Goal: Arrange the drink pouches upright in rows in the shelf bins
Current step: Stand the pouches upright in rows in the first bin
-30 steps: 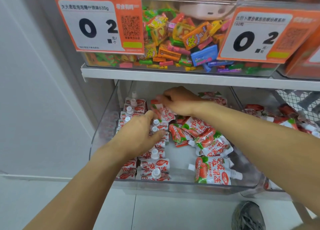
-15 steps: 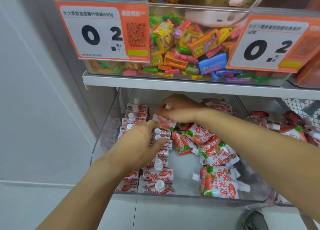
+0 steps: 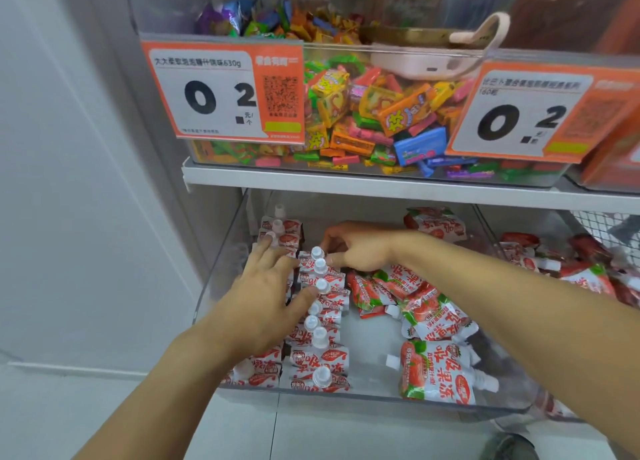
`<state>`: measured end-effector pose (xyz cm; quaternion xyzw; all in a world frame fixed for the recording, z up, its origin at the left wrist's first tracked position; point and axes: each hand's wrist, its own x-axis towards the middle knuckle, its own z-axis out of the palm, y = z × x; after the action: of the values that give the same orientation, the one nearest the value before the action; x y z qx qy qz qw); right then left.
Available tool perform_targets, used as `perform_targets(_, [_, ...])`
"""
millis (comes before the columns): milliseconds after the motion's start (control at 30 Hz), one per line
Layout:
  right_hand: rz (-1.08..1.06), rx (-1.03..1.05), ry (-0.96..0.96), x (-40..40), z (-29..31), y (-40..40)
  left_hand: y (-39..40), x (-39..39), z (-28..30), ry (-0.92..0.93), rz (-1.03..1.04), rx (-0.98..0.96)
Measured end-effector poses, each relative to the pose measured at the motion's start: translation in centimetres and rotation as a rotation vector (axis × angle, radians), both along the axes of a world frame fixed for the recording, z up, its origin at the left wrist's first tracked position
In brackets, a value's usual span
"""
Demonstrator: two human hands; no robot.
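Right grip: right hand (image 3: 360, 246) has its fingers curled in a narrow pinch at the white screw cap of the rearmost red-and-white spouted drink pouch (image 3: 317, 253) in the second row; I judge it is seating that pouch upright against the row.
Left grip: left hand (image 3: 266, 300) holds nothing; fingers spread and straight, laid over the two standing rows, thumb against a cap mid-row. Likely a brace so the pouches do not topple while one is added.
Bin: clear plastic shelf bin (image 3: 374, 399) on the lower shelf holds all of the work.
Standing rows: two rows of upright pouches (image 3: 320, 355) run front to back along the bin's left side, caps up, packed touching.
Loose stock: strawberry-printed pouches lying flat (image 3: 434, 373) on the bin's right half, heaped and pointing every way.
Progress (judgement): well under half sorted; the right half is not yet stood up.
Next (judgement): take a flat pouch from the heap, turn it cap-up, extend a row.
Risk (judgement): soft pouches may slump once the bracing hand lifts.
Above: clear bin of mixed bright wrapped candies (image 3: 381, 113) with orange price tags (image 3: 225, 94).
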<state>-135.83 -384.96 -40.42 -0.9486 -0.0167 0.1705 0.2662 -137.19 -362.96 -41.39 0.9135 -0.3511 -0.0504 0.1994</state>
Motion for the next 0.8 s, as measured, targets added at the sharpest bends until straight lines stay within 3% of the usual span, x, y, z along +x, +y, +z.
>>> perform_targets(100, [-0.019,0.035,0.018,-0.1,-0.2,-0.2,-1.0,0.0,0.7,-0.167,0.003,-0.12])
perform_targets(200, [-0.016,0.06,0.087,-0.7,0.7,-0.7,-2.3,0.0,1.0,-0.106,-0.075,-0.186])
perform_targets(400, [0.032,-0.329,-0.097,-3.4,3.6,-3.4,-3.8,0.9,0.8,0.027,-0.086,-0.019])
perform_targets(500, [0.09,-0.503,0.008,-5.2,3.8,-4.7,-3.9,1.0,0.8,0.043,-0.084,-0.023])
perform_targets(700, [0.111,-0.425,0.063,-6.5,3.6,-4.5,-3.6,0.8,1.0,0.055,-0.091,-0.045])
perform_targets(800, [0.047,-0.366,-0.057,-5.9,4.0,-4.2,-3.6,0.8,1.1,0.055,-0.092,-0.049])
